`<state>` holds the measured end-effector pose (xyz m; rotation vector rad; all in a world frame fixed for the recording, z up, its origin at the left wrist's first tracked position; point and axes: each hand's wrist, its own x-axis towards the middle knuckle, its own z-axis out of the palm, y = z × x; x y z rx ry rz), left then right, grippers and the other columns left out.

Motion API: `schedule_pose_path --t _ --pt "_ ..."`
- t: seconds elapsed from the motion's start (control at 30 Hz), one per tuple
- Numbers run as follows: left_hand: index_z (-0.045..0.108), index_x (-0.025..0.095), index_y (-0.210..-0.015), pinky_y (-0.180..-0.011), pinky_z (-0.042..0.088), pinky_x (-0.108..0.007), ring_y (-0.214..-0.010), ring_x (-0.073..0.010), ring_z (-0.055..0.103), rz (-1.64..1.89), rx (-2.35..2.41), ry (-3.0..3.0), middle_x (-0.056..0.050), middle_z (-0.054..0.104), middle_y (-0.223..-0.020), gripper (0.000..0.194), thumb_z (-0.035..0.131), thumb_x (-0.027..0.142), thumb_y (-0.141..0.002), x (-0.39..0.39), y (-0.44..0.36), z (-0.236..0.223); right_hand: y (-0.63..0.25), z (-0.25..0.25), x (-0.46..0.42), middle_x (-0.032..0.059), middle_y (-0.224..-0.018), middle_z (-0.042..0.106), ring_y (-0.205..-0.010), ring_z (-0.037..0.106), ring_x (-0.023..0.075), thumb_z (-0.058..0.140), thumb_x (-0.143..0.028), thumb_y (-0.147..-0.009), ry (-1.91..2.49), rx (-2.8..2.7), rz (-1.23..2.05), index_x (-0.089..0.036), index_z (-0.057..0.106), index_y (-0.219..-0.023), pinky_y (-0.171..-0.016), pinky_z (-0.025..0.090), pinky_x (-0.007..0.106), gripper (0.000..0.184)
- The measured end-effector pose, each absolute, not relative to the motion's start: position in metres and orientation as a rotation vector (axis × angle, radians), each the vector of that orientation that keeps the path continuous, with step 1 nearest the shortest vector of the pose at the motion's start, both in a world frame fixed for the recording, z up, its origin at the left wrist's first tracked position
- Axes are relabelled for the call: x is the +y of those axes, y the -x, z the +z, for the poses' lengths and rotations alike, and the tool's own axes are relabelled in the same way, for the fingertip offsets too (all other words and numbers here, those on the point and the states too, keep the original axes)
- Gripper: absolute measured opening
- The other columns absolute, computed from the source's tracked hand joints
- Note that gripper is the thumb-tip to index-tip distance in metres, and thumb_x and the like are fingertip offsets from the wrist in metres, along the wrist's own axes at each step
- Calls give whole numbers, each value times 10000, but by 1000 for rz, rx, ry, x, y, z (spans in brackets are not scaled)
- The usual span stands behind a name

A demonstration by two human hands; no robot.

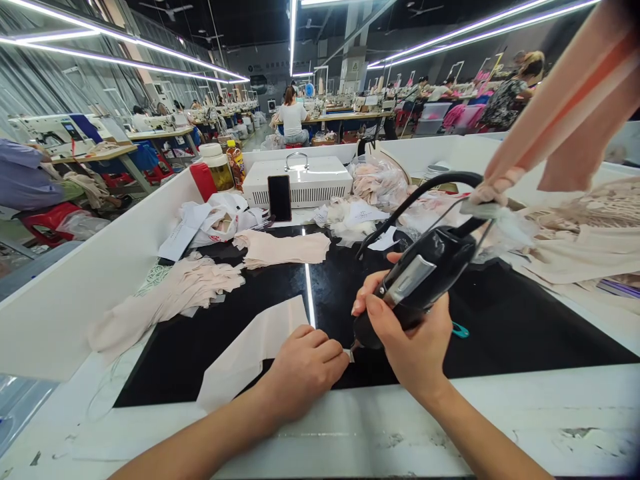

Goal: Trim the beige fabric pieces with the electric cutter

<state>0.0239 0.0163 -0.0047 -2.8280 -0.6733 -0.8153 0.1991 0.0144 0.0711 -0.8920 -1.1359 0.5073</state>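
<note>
My right hand [417,347] is wrapped round a black corded handheld tool [425,273], its narrow tip pointing down towards the black work surface [505,327]. A thick black cable leaves the tool's upper end. Close to the tip, my left hand [310,360] has its fingers pressed together on a small pale edge of fabric. From under that hand a pale pink fabric piece [255,347] spreads out to the left, lying flat. What exactly sits between my left fingertips is partly hidden. A teal clip-like object [460,330] lies just right of my right hand.
Behind lie a stack of fabric pieces [287,248], a heap of pale fabric [175,300], a phone [279,198] and a white metal box [300,179]. Pink cloth [565,100] hangs at upper right, tied near the cable. A white wall [100,280] borders the left side.
</note>
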Motion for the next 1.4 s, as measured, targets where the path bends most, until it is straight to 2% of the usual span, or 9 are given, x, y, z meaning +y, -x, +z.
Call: schedule_pose_path --t 0.3,0.6,1.0,1.4 --pt "646 193 -903 -692 368 -349 -735 -177 546 -840 -689 2807 25 640 -774 334 475 188 -1189 16 -25 -4 -200 72 8 -51 -841 731 -605 667 142 905 -247 -848 764 -1021 661 -294 623 -1272 -578 617 280 511" --pt "648 189 -951 -704 352 -351 -748 -185 554 -826 -697 2830 19 642 -791 296 476 193 -1191 16 -24 -5 -201 64 3 -44 -862 735 -625 683 126 888 -235 -900 726 -1079 659 -299 638 -1285 -603 626 252 464" --pt "640 190 -909 -684 348 -352 -728 -186 539 -837 -692 2819 20 628 -770 333 467 197 -1193 16 -26 -5 -199 67 4 -46 -833 742 -616 692 126 918 -266 -860 769 -1026 643 -284 635 -1266 -604 633 244 495" --pt "704 200 -997 -799 453 -347 -851 -181 642 -730 -793 2950 -1 740 -954 228 554 210 -1167 20 -1 -3 -202 67 2 -60 -840 745 -622 682 122 869 -156 -849 769 -1033 635 -295 640 -1261 -616 633 250 491"
